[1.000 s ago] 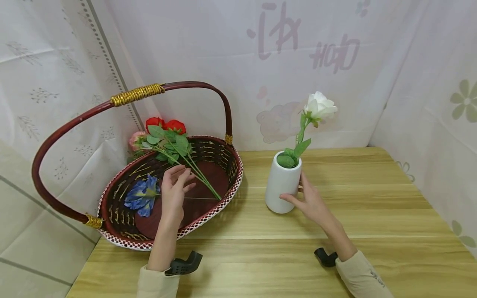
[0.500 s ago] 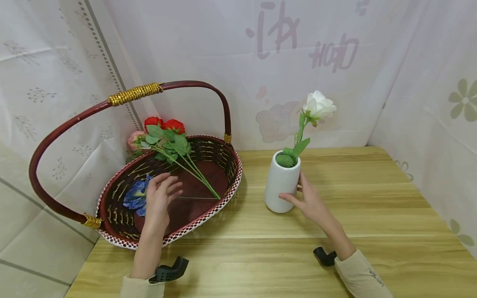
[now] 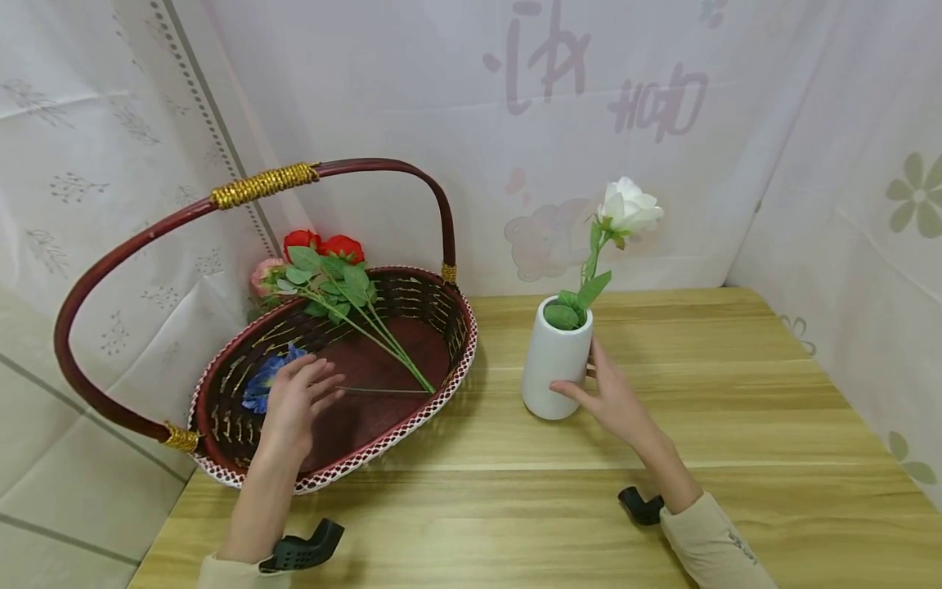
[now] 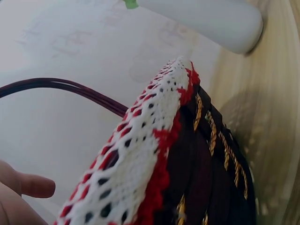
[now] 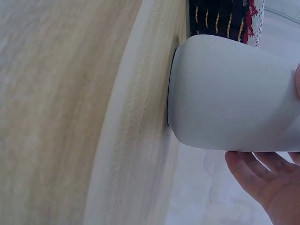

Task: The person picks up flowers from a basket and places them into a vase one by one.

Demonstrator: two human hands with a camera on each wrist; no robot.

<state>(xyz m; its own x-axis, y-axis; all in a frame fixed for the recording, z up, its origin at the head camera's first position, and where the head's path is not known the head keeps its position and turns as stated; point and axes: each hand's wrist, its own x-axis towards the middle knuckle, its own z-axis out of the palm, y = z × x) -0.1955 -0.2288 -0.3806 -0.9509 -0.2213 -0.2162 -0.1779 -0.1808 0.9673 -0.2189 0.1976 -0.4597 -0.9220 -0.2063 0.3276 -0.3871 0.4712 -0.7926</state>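
My left hand point(image 3: 294, 405) hovers over the left part of a dark red wicker basket point(image 3: 368, 417), its fingers loosely bent and holding nothing. It partly covers a blue artificial flower point(image 3: 259, 388) lying in the basket, whose thin stem runs right. Two red roses point(image 3: 343, 248) and a pink flower point(image 3: 267, 276) lean on the far rim, with green stems reaching into the basket. My right hand point(image 3: 612, 398) holds a white vase point(image 3: 548, 372) from its right side, thumb in front and fingers behind. A white rose point(image 3: 629, 206) stands in the vase, tilted right.
The basket's tall arched handle point(image 3: 265, 186), wrapped in gold cord, rises behind my left hand. Its lace-trimmed rim point(image 4: 136, 150) fills much of the left wrist view. The wooden table point(image 3: 736, 393) meets printed curtains point(image 3: 412, 98) at the back and sides.
My left hand has moved left and slightly down, away from the green stems and over the blue flower. My right hand and the vase have stayed in place.
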